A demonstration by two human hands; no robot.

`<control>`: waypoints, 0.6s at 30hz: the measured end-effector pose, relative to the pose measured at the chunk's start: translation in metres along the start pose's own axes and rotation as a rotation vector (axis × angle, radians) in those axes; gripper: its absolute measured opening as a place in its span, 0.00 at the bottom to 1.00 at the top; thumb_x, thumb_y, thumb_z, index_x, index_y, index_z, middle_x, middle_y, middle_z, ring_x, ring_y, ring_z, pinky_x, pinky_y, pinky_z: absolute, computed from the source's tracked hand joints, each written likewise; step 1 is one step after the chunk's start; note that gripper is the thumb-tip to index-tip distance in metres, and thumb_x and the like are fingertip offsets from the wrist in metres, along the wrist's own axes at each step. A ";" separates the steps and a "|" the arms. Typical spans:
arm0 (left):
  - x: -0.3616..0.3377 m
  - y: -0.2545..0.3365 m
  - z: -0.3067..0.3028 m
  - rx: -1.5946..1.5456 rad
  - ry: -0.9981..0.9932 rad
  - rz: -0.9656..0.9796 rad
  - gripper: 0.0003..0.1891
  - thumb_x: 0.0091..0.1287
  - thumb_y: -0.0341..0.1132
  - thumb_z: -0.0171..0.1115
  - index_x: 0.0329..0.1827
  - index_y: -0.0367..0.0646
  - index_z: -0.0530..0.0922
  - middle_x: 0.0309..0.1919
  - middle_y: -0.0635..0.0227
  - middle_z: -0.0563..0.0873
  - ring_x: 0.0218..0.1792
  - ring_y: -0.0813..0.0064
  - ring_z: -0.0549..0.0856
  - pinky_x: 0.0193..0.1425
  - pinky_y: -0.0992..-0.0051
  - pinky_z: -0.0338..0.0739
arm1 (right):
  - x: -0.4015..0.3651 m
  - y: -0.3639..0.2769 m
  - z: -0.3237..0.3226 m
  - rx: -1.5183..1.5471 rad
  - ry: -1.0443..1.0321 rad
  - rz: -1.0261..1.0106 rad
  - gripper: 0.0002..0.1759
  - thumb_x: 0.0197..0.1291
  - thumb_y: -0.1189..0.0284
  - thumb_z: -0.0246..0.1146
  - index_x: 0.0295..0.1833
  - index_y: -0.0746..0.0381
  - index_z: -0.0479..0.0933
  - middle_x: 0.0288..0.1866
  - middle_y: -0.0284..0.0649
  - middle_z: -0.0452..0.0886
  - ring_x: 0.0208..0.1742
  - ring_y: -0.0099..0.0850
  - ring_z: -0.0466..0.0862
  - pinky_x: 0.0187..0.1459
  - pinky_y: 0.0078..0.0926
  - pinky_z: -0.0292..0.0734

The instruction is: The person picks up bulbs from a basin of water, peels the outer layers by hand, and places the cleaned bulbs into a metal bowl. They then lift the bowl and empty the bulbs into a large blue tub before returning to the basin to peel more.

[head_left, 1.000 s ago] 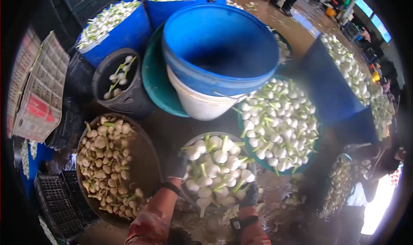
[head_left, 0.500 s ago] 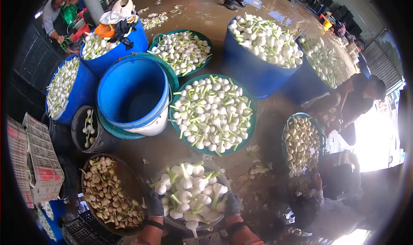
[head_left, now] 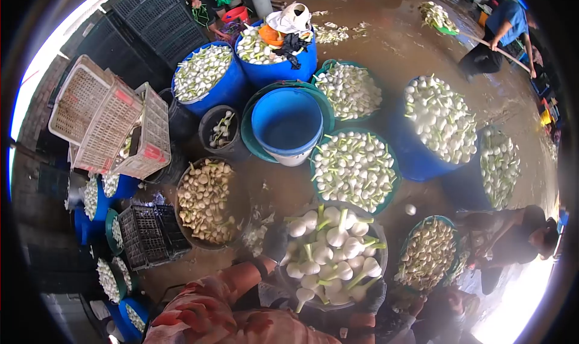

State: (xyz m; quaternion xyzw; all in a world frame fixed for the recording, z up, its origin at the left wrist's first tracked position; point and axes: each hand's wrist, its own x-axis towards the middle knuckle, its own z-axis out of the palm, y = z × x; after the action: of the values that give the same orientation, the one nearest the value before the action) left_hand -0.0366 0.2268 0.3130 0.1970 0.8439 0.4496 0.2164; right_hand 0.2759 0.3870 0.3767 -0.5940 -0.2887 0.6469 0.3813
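A wide basin (head_left: pixel 332 306) heaped with white garlic bulbs (head_left: pixel 335 253) with green stem stubs is between my two hands. My left hand (head_left: pixel 275 245), in a dark glove, grips its left side. My right hand (head_left: pixel 375 294), also dark-gloved, is at the basin's lower right rim. Both sets of fingers are partly hidden by the rim and the gloves. Just beyond the basin stands a green tub (head_left: pixel 396 184) full of similar trimmed garlic. To the left, a dark tub (head_left: pixel 232 242) holds brownish, unpeeled-looking bulbs.
An empty-looking blue bucket (head_left: pixel 287 121) stands ahead, near filled blue barrels (head_left: pixel 410 157). Plastic crates (head_left: pixel 123 121) are stacked at left. One loose bulb (head_left: pixel 411 209) lies on the wet floor (head_left: pixel 386 30). Co-workers crouch at right; another person (head_left: pixel 506 27) handles a long-handled shovel.
My view has swung left, so the tubs and barrels appear farther right. The basin, still between both hands, has shifted right and up in the picture. A person with a shovel shows at upper right.
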 end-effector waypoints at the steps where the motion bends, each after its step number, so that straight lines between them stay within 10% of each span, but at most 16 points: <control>1: -0.003 0.008 0.003 0.000 0.010 0.003 0.11 0.69 0.34 0.51 0.44 0.39 0.80 0.41 0.50 0.84 0.45 0.48 0.81 0.51 0.57 0.74 | 0.012 -0.005 -0.014 -0.056 -0.058 -0.060 0.07 0.67 0.71 0.54 0.36 0.56 0.75 0.28 0.26 0.68 0.29 0.21 0.68 0.34 0.25 0.71; 3: -0.002 0.063 -0.009 -0.142 0.021 -0.181 0.12 0.70 0.34 0.49 0.46 0.37 0.79 0.42 0.49 0.83 0.46 0.49 0.81 0.51 0.57 0.74 | 0.006 -0.034 -0.001 0.071 -0.021 0.032 0.06 0.67 0.70 0.55 0.37 0.56 0.76 0.28 0.26 0.68 0.28 0.22 0.69 0.35 0.24 0.72; 6: -0.015 0.089 -0.012 0.269 0.063 0.131 0.13 0.72 0.35 0.49 0.46 0.34 0.78 0.42 0.50 0.84 0.44 0.51 0.82 0.49 0.58 0.75 | 0.030 -0.034 -0.027 0.107 -0.151 0.071 0.11 0.70 0.65 0.55 0.48 0.58 0.78 0.42 0.32 0.79 0.43 0.27 0.79 0.48 0.32 0.78; 8: -0.009 0.112 -0.016 -0.063 0.112 -0.037 0.14 0.73 0.36 0.49 0.46 0.35 0.79 0.42 0.53 0.84 0.43 0.56 0.83 0.48 0.61 0.76 | 0.035 -0.046 -0.025 0.140 -0.158 0.168 0.15 0.70 0.62 0.56 0.55 0.59 0.77 0.50 0.35 0.80 0.50 0.30 0.80 0.53 0.37 0.79; 12: -0.003 0.175 -0.041 -0.156 0.136 -0.163 0.15 0.74 0.38 0.50 0.50 0.36 0.79 0.40 0.57 0.84 0.41 0.63 0.83 0.47 0.64 0.76 | 0.010 -0.093 0.029 0.085 -0.070 0.120 0.11 0.68 0.62 0.57 0.32 0.54 0.73 0.31 0.28 0.74 0.36 0.27 0.77 0.41 0.31 0.77; 18: 0.036 0.226 -0.077 -0.407 0.149 -0.318 0.18 0.75 0.40 0.50 0.55 0.34 0.77 0.38 0.59 0.84 0.40 0.71 0.83 0.45 0.65 0.76 | 0.047 -0.094 0.070 0.036 -0.097 0.131 0.13 0.68 0.61 0.59 0.30 0.52 0.73 0.26 0.25 0.69 0.30 0.24 0.72 0.37 0.27 0.73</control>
State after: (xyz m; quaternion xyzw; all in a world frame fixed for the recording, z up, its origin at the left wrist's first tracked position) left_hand -0.0767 0.3114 0.5358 -0.0192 0.7699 0.5838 0.2570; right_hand 0.2211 0.4832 0.4377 -0.5723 -0.2558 0.7036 0.3345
